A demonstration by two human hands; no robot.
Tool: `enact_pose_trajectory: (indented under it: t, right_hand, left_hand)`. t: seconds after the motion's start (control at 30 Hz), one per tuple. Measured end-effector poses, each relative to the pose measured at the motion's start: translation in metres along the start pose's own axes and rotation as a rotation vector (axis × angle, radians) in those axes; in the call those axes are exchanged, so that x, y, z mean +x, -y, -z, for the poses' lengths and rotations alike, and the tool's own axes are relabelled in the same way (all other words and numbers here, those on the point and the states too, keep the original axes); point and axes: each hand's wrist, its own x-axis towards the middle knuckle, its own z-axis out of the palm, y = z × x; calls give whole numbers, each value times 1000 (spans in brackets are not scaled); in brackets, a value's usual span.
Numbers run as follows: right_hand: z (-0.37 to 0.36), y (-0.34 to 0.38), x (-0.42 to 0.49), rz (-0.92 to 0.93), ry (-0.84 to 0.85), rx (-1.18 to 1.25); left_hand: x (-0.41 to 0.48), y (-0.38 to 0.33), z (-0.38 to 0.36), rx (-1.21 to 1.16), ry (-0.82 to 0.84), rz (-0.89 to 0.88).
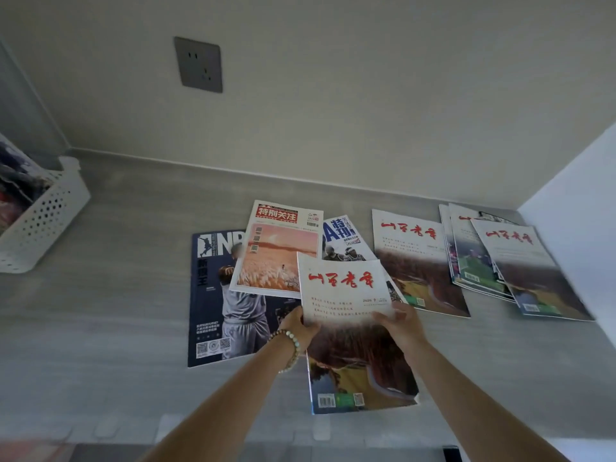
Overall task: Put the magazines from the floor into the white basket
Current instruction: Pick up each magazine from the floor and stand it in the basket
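Several magazines lie scattered on the grey floor by the wall. I hold one with red brush lettering and a landscape cover (346, 328) by its two side edges, lifted above the others: my left hand (298, 325) grips its left edge, my right hand (400, 323) its right edge. Beneath and behind it lie a dark basketball magazine (213, 295), an orange-cover magazine (276, 255) and a blue one (343, 241). The white perforated basket (46, 215) stands at the far left with magazines inside.
To the right lie another red-lettered magazine (416, 261) and an overlapping pile of several more (506, 261). A white panel (580, 228) borders the right side. A grey wall socket (198, 65) sits above the skirting. Bare floor stretches between the basket and the magazines.
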Motion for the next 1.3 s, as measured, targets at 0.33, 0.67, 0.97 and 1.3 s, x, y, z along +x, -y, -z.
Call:
enact_pose_trajectory:
  t: [0.33,0.67,0.97,1.3]
  right_hand:
    - [10,26,11,-43,278,77]
    - [-124,196,-29,210,616,169]
    - [-286,341,-100,571,621,177]
    - [-434,445,-144,907,668,166]
  left_hand:
    - [-24,-15,55,-304,13,-110]
    - [-50,-15,238,-482,-305,-216]
    - [-88,2,413,-436,-704,-357]
    - [-101,34,512,-616,-1173,-463]
